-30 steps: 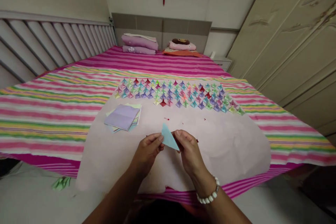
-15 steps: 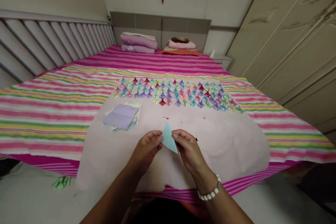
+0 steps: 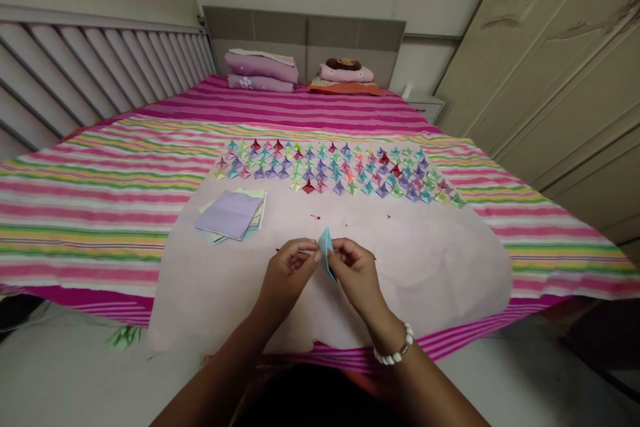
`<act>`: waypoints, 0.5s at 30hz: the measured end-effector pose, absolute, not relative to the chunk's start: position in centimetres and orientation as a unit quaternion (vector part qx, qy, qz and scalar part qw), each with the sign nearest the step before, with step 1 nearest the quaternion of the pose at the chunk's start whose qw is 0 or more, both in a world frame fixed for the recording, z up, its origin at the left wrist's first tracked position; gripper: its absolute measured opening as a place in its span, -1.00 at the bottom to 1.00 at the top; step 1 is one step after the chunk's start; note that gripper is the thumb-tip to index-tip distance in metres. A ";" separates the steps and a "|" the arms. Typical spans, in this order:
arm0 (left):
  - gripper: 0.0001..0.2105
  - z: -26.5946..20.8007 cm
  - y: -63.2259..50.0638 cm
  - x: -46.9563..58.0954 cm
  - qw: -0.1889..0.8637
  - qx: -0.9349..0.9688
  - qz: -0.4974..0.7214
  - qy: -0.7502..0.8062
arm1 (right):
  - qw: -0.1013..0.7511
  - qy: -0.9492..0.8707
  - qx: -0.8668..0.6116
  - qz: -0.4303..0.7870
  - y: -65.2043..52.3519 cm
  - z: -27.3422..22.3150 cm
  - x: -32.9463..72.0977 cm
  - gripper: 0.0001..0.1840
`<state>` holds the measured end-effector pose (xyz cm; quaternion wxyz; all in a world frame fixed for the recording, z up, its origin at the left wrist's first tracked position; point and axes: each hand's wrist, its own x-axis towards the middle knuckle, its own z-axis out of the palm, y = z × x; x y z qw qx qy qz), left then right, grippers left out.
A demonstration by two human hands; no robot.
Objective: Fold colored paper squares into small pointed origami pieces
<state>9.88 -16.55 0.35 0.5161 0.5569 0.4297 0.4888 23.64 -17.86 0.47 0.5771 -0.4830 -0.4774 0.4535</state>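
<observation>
a folded light-blue paper (image 3: 326,252) was held above the pale sheet (image 3: 440,263), pinched on one side by the left hand (image 3: 287,273) and on the other by the right hand (image 3: 358,273). a stack of square papers (image 3: 229,215) lay to the left, and rows of colourful folded pieces (image 3: 309,187) stood beyond.

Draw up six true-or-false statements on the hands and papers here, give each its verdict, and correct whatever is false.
1. The right hand holds the blue paper. True.
2. The white bracelet is on the left wrist. False: it is on the right wrist.
3. A lilac sheet tops the paper stack. True.
4. The small folded pieces are all red. False: they come in many colours.
5. The paper stack is nearer the right hand. False: it is nearer the left hand.
6. The small folded pieces lie beyond both hands. True.
</observation>
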 end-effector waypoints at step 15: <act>-0.90 1.6 -16.5 11.1 0.336 0.631 0.487 0.501 | 0.484 -0.697 -0.517 0.109 -18.3 -0.1 23.0 -0.76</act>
